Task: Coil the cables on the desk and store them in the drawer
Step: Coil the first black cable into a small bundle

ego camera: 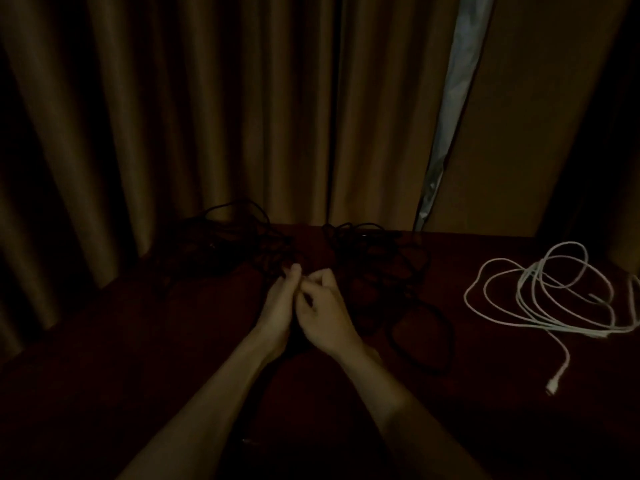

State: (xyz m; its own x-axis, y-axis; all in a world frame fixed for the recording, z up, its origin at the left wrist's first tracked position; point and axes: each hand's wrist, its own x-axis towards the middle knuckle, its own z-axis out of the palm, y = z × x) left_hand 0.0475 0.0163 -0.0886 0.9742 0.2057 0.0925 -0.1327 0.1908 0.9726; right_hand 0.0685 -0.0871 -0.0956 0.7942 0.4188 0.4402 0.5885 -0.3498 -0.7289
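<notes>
Head view, very dim: both bare forearms reach from 6 o'clock to the middle of the dark red table (121, 341), where the left hand (275, 306) and the right hand (327, 315) meet, touching each other. Fingers of both are curled inward with the thumbs raised toward the fingertips, but whether they pinch a black strand I cannot tell, as anything dark between them is lost in shadow.

At 11 o'clock from the hands a black cable tangle (235, 244) lies on the table's far edge, some loops rising against the brown curtains (173, 116). A second black tangle (381, 265) sprawls at 1 o'clock, with a loop trailing down to about 4 o'clock. Their strands blend into the table, so the ends and the number of cables are hard to make out.

Well apart at 3 o'clock lies a loose white cable (523, 289), its plug (554, 384) nearest the viewer; its far loops are cut off by the frame edge.
</notes>
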